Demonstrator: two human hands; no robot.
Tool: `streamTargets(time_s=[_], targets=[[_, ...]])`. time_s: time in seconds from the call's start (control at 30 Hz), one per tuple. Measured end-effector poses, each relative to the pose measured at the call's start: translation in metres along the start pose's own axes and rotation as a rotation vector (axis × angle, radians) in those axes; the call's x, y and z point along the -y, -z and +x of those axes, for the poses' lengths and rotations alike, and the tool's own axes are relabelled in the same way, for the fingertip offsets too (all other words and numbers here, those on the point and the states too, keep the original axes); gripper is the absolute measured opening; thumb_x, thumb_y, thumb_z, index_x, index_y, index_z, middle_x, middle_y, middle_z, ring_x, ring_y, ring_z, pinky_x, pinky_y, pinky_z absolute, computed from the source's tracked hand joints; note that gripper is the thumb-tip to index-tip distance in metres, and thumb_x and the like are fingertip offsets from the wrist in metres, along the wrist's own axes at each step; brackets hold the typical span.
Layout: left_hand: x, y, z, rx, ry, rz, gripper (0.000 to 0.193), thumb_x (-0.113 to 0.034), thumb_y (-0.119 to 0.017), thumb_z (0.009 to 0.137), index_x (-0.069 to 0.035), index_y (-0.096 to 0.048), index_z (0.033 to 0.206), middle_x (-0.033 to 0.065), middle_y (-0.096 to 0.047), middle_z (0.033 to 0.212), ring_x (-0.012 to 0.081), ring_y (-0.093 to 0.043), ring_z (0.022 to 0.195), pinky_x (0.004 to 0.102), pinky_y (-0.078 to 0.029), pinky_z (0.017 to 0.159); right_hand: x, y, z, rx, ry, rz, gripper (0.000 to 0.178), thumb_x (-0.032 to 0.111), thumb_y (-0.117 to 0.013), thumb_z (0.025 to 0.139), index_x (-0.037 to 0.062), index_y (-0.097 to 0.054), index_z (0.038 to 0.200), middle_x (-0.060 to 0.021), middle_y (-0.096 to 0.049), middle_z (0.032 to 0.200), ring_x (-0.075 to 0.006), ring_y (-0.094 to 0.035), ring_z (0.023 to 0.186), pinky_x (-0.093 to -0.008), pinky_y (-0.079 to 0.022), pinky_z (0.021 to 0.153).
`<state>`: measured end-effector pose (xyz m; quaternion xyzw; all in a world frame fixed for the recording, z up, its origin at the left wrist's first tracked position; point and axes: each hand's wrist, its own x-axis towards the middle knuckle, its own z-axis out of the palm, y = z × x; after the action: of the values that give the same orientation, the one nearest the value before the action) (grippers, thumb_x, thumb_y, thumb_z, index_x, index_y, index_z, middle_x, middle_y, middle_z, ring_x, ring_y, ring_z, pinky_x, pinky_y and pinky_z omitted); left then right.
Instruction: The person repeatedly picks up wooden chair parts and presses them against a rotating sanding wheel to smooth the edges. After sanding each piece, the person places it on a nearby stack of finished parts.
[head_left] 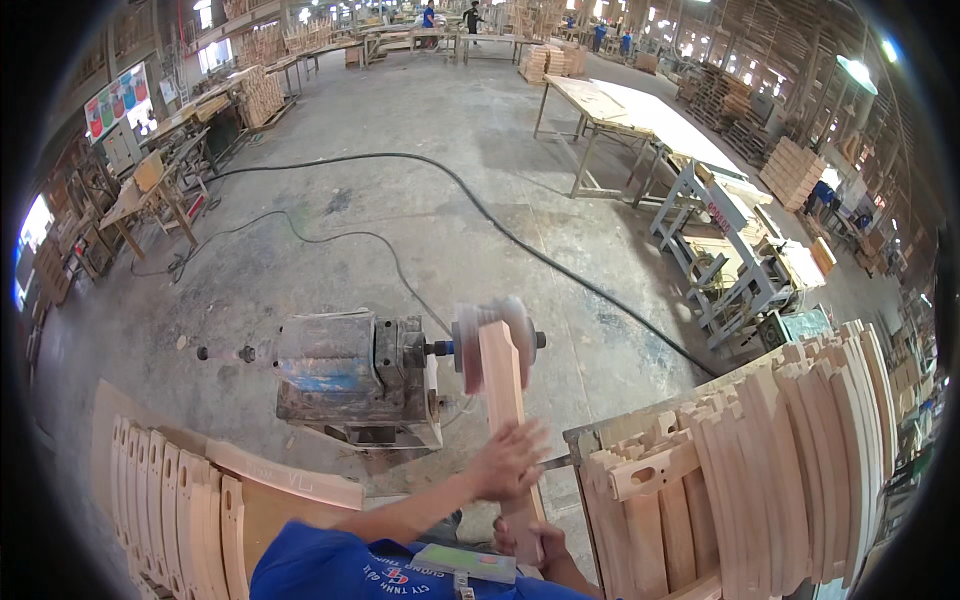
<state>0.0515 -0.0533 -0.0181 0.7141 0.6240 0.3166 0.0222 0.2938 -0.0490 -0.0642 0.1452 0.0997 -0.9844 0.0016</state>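
Note:
A long pale wooden furniture part [503, 375] slants up from my body, its far end against the blurred spinning sanding wheel [468, 345]. My left hand [508, 462] is wrapped across its middle, the fingers slightly smeared by motion. Close to my chest, my right hand [545, 545] grips the near end of the same part. The wheel sits on the shaft of a worn, paint-stained motor unit [330, 360] that stands on a metal frame to the left. Where the wood meets the wheel is partly hidden behind the part.
At right, many curved wooden parts [770, 450] lie stacked on a stand; one slotted piece [655, 470] rests across them. More slotted parts [170, 500] stand in a row at left. A thick black cable [480, 205] crosses the concrete floor. Beyond are long tables [650, 115].

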Motion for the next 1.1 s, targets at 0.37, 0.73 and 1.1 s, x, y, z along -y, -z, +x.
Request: streamTargets(time_s=[0.37, 0.73, 1.1], targets=[[0.081, 0.042, 0.029, -0.113, 0.246, 0.326, 0.059, -0.031, -0.057, 0.106, 0.003, -0.053, 0.154, 0.0219, -0.049, 0.163, 0.0425, -0.038, 0.157, 0.0594, -0.023, 0.131, 0.091, -0.116, 0.121, -0.898, 0.412, -2.303, 0.091, 0.019, -0.072, 0.088, 0.0211, -0.033, 0.171, -0.0313, -0.063, 0.107, -0.0502, -0.069, 0.095, -0.0582, -0.057, 0.082], [0.036, 0.024, 0.031, -0.167, 0.120, 0.005, 0.055, -0.033, -0.063, 0.104, 0.000, -0.059, 0.148, 0.0190, -0.048, 0.167, 0.0455, -0.034, 0.160, 0.0574, -0.027, 0.130, 0.063, -0.035, 0.072, -0.247, 0.209, -0.845, 0.082, 0.030, -0.068, 0.096, 0.0025, -0.033, 0.164, -0.0186, -0.062, 0.121, -0.0296, -0.068, 0.099, -0.0415, -0.057, 0.084], [-0.051, -0.002, -0.030, -0.029, 0.106, -0.026, 0.049, -0.030, -0.065, 0.097, -0.003, -0.069, 0.138, 0.0166, -0.053, 0.162, 0.0451, -0.033, 0.160, 0.0595, -0.024, 0.132, -0.039, -0.027, -0.033, 0.150, 0.011, 0.243, 0.072, 0.036, -0.070, 0.091, -0.0086, -0.051, 0.143, -0.0151, -0.067, 0.115, -0.0249, -0.070, 0.093, -0.0383, -0.057, 0.082]])
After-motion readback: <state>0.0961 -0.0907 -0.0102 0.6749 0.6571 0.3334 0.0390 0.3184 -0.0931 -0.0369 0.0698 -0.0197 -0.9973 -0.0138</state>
